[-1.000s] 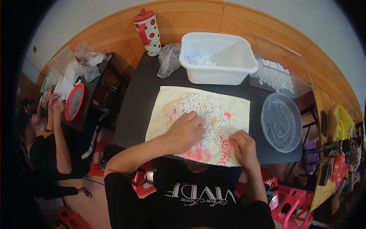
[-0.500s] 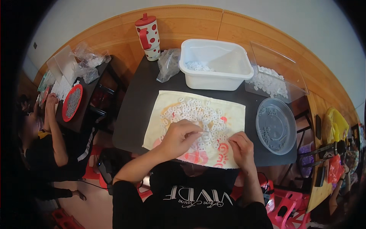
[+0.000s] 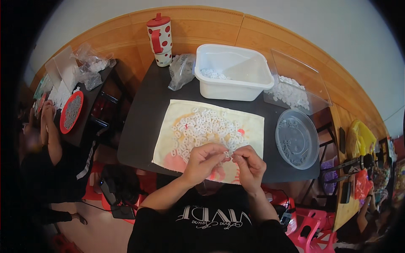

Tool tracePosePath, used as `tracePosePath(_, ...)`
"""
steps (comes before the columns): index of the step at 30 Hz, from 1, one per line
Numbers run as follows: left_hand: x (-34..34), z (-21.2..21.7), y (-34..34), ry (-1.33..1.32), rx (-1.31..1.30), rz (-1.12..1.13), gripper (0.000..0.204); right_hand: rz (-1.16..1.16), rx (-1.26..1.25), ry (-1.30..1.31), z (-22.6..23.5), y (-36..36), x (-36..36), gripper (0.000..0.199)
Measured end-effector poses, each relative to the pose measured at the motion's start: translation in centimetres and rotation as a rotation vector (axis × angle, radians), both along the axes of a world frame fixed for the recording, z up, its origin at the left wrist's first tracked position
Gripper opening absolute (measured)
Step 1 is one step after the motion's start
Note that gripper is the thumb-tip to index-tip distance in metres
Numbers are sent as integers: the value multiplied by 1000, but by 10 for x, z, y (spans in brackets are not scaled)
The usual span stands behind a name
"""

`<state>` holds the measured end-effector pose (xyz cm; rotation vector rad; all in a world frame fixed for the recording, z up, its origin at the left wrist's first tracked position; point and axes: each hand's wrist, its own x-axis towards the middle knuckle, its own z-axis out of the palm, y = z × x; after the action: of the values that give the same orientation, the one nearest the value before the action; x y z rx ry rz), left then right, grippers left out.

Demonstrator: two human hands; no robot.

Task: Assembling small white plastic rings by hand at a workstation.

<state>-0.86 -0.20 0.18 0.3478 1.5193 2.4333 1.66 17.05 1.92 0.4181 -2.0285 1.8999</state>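
Over the near edge of a cream printed cloth (image 3: 164,145), my left hand (image 3: 204,162) and my right hand (image 3: 249,166) meet fingertip to fingertip. The left one pinches a small white plastic piece (image 3: 229,154). My right thumb and forefinger close against its other side; whatever else they hold is too small to make out. Many like pieces, white ovals with holes (image 3: 206,126), lie loosely heaped on the cloth just beyond my hands. To the right stands a round clear tub (image 3: 317,147) with small grey metal parts (image 3: 289,149) inside.
Behind the cloth are a white basin (image 3: 230,90) with white pieces, a clear plastic bag (image 3: 182,71) and a dotted tumbler (image 3: 160,42). A clear box (image 3: 314,103) of white parts stands back right. At a left table another person works by a red tray (image 3: 63,122).
My right hand has moved left from the cloth's right side to meet my left hand. The left hand has come slightly nearer to me, still pinching the white piece.
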Motion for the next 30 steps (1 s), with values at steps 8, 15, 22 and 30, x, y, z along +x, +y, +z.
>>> tracePosePath(8,6,-5,-2,23,-107,-29,21,-34,80,1,-1,-3,0,3)
tracePosePath(15,8,-1,0,57,-110,-12,19,-59,156,26,-2,-3,-2,4)
tracePosePath(22,9,3,-1,77,-106,12,18,-68,233,72,-2,-3,-3,6)
tracePosePath(30,11,6,3,208,-192,104,15,-64,329,119,-2,-4,-5,9)
